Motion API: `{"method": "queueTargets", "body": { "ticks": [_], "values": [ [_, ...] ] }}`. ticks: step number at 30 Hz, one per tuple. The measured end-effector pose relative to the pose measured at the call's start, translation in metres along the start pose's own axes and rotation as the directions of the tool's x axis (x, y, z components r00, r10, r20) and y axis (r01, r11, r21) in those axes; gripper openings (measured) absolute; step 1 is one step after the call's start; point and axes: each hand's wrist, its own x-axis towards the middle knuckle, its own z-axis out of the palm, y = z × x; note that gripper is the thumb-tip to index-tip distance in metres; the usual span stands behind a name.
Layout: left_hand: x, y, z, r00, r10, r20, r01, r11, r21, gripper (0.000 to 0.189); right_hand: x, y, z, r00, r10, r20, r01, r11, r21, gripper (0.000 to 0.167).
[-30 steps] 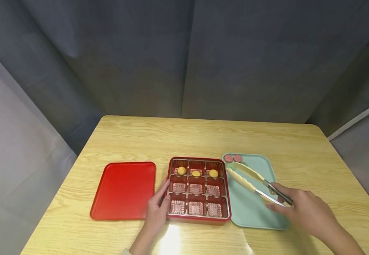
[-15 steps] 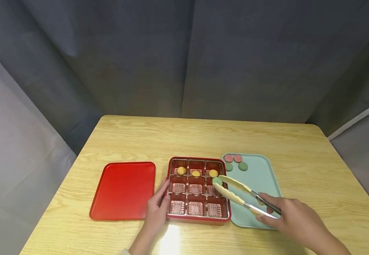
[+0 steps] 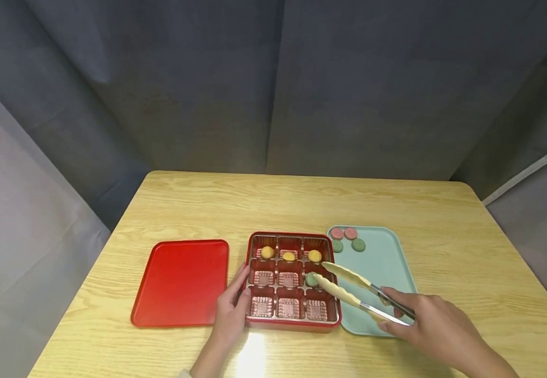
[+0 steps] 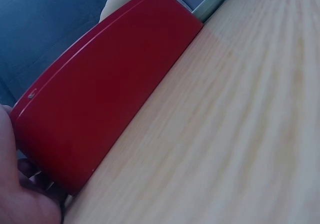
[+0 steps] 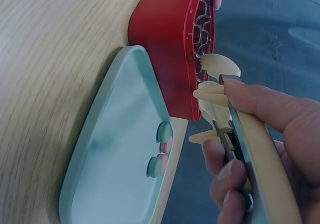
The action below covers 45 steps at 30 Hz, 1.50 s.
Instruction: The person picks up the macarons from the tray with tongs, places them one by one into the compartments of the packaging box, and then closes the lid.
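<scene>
A red box (image 3: 292,326) with a clear divided insert stands mid-table. My left hand (image 3: 229,313) rests along its left side, fingers rather straight, thumb at the near left corner. My right hand (image 3: 436,320) grips metal tongs (image 3: 379,313) with cream scalloped tips, also seen in the right wrist view as tongs (image 5: 260,159). The tong tips are spread over the box's right edge. By the nearer tip, a green macaron (image 3: 311,279) sits in the middle row's right compartment. Yellow round sweets (image 3: 267,252) fill the far row, one per compartment.
A pale green tray (image 3: 387,262) lies against the box's right side. On its far left part are two pink macarons (image 3: 350,233) and two green macarons (image 3: 358,245). A shallow red lid (image 3: 181,283) lies left of the box. Grey curtains (image 3: 198,94) hang behind the table.
The tongs carried a green macaron from the tray leftward to the box and let it down into the right compartment of the middle row; their tips have parted. The left hand stayed put.
</scene>
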Motion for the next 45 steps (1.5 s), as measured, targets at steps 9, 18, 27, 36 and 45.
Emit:
{"method": "queueTargets", "body": {
  "ticks": [9, 18, 27, 36, 45],
  "values": [
    [-0.002, 0.000, 0.000, 1.000, -0.014, 0.001, 0.014, 1.000, 0.003, 0.049, -0.002, 0.006, 0.000, 0.999, 0.036, -0.004, -0.036, 0.999, 0.015, 0.067],
    [-0.001, 0.000, -0.001, 1.000, 0.000, 0.001, 0.000, 1.000, 0.012, 0.049, 0.008, 0.038, 0.000, 0.992, 0.127, -0.019, -0.126, 0.991, 0.044, 0.077],
    [-0.001, 0.001, -0.001, 1.000, -0.007, -0.004, 0.007, 1.000, 0.020, 0.049, 0.020, 0.067, 0.011, 0.989, 0.145, -0.007, -0.144, 0.987, 0.069, 0.080],
    [-0.001, 0.000, -0.001, 1.000, -0.016, -0.002, 0.016, 1.000, 0.010, 0.050, 0.026, 0.077, 0.018, 0.988, 0.154, 0.001, -0.154, 0.985, 0.072, 0.079],
    [-0.001, -0.002, 0.000, 1.000, 0.018, -0.006, -0.017, 1.000, 0.012, 0.049, 0.030, 0.078, 0.023, 0.986, 0.166, 0.023, -0.167, 0.982, 0.089, 0.082]
  ]
}}
